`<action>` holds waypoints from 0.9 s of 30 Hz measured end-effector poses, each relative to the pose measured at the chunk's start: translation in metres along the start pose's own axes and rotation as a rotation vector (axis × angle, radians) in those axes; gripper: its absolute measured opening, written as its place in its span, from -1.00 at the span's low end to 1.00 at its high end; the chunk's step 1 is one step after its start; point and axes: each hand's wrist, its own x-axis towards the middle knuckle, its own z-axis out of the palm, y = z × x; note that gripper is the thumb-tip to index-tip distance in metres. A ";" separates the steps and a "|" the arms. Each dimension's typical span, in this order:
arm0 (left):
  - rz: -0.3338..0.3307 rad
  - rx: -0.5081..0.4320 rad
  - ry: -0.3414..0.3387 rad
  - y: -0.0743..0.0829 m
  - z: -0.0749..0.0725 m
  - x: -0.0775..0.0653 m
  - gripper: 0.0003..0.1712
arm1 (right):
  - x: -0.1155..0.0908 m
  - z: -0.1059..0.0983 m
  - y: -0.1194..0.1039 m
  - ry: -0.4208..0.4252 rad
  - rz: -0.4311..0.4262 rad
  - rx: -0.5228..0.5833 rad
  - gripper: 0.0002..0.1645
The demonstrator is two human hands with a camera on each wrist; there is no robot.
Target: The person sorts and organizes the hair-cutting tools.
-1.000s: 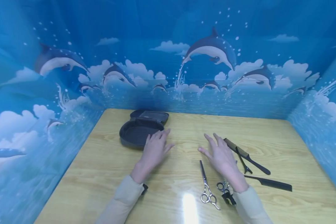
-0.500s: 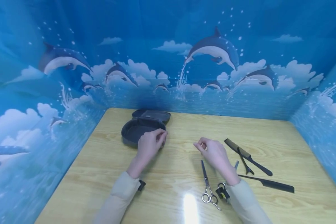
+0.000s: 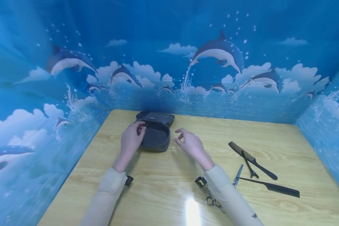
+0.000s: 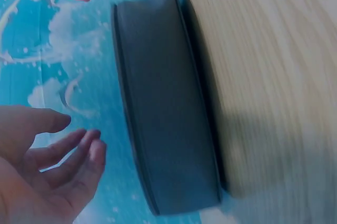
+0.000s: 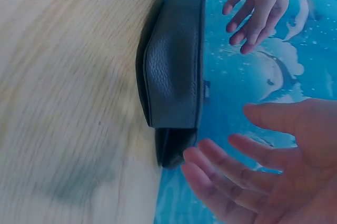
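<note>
A dark zip case [image 3: 156, 140] lies unfolded at the back left of the wooden table, its lid [image 3: 161, 117] leaning toward the backdrop. My left hand [image 3: 131, 138] hovers over the case's left side, fingers loosely bent, holding nothing. To the right of the case is my right hand [image 3: 192, 145], also relaxed and holding nothing. Both wrist views show a gap between the fingers and the case's side wall [image 4: 163, 103]. My right forearm passes over two pairs of scissors: ring handles [image 3: 213, 201] show on one side, a blade [image 3: 238, 176] on the other.
At the right lie a comb with a handle [image 3: 261, 168], a black hair clip [image 3: 248, 164] across it, and a black tail comb [image 3: 282, 189]. A blue dolphin-print backdrop [image 3: 169, 62] encloses the table [image 3: 169, 175] at the back and sides.
My right hand has moved left toward the case, its forearm now covering much of the scissors. My left hand has shifted left across the case. The view has shifted slightly.
</note>
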 end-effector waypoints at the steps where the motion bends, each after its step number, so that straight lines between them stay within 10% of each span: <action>1: -0.004 0.008 0.005 -0.004 -0.002 0.001 -0.70 | 0.004 0.002 -0.001 0.002 -0.001 0.004 -0.50; 16: -0.248 0.053 -0.262 -0.066 -0.017 0.012 -0.34 | 0.063 0.027 -0.015 -0.059 0.087 -0.041 -0.30; 27: -0.271 -0.001 -0.372 -0.079 -0.014 0.011 -0.46 | 0.079 0.046 -0.009 -0.041 0.070 -0.055 -0.35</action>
